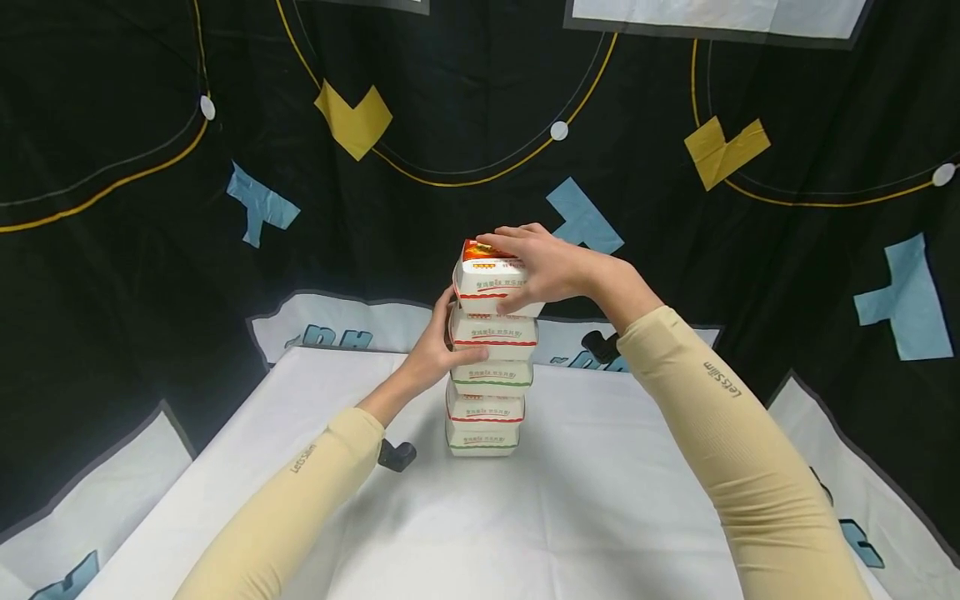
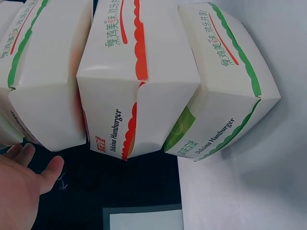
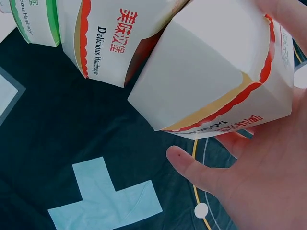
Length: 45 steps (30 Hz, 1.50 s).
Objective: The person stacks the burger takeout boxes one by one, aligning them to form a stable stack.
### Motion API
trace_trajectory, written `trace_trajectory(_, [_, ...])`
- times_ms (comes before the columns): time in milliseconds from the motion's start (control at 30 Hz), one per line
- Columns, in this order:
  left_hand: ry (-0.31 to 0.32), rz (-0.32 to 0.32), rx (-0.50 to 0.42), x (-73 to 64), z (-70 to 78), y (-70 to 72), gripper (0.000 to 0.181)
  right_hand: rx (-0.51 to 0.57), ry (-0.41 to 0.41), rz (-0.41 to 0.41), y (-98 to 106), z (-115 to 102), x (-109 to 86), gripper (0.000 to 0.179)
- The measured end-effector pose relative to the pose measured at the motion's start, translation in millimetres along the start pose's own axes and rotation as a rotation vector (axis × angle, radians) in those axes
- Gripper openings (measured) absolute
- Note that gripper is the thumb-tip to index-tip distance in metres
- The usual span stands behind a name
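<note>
Several white paper hamburger boxes stand in one stack on the table, banded red or green. My right hand [image 1: 551, 262] holds the top hamburger box [image 1: 487, 279], its thumb on the front and its fingers over the top. In the right wrist view that red-banded box [image 3: 211, 62] sits tilted against the box below [image 3: 110, 43]. My left hand [image 1: 438, 346] is at the stack's left side, beside the upper boxes, its thumb across the front. The left wrist view shows the lower boxes, with the green-banded bottom box [image 2: 225, 81] on the table; some fingertips are hidden behind a box.
A white cloth covers the table [image 1: 600, 500]. Behind it hangs a black curtain [image 1: 465, 217] with yellow and blue shapes. A dark curved piece [image 1: 397, 456] shows beside the left wrist, another [image 1: 600, 346] by the right wrist.
</note>
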<state>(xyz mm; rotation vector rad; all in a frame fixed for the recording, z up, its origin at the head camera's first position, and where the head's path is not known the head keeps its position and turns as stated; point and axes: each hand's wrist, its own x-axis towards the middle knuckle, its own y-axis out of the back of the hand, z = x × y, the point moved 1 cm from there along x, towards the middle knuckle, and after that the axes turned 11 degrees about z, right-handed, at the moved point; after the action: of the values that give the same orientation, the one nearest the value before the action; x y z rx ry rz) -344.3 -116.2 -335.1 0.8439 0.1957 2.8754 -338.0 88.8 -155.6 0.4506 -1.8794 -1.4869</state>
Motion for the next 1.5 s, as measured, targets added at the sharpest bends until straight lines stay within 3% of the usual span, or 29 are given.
trace_trajectory(433, [0.015,0.023,0.008,-4.5,-2.3,1.1,0.111,0.01,0.003,0.002,-2,-5,-4.8,0.099])
trace_trajectory(767, [0.005,0.02,0.017,-7.2,-5.2,-0.9,0.104,0.039,0.035,0.012,-6,-3,-3.3,0.092])
trace_trajectory(1233, [0.03,0.011,-0.007,-9.2,-5.1,1.2,0.107,0.023,-0.018,0.0,-12,2,4.5,0.093])
trace_trajectory(1500, [0.03,-0.004,-0.033,-6.3,-3.2,3.3,0.103,0.004,-0.005,0.006,-9,1,5.9,0.097])
